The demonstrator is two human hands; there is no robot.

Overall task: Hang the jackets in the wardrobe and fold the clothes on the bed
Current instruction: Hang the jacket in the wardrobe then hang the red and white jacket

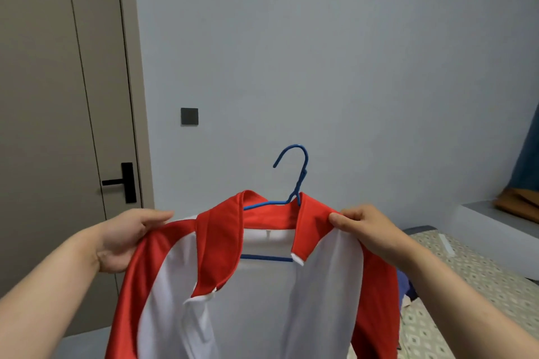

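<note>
Fingers of left hand and right hand pinch the jacket shoulders; it hangs twelve-to-six (lining toward camera), hanger hook curling toward nine.

I see a red jacket with white lining, a blue hanger, a pale blue-grey wall; upper left, a taupe door with black handle; lower right, a beige diamond-patterned bedspread.
</note>
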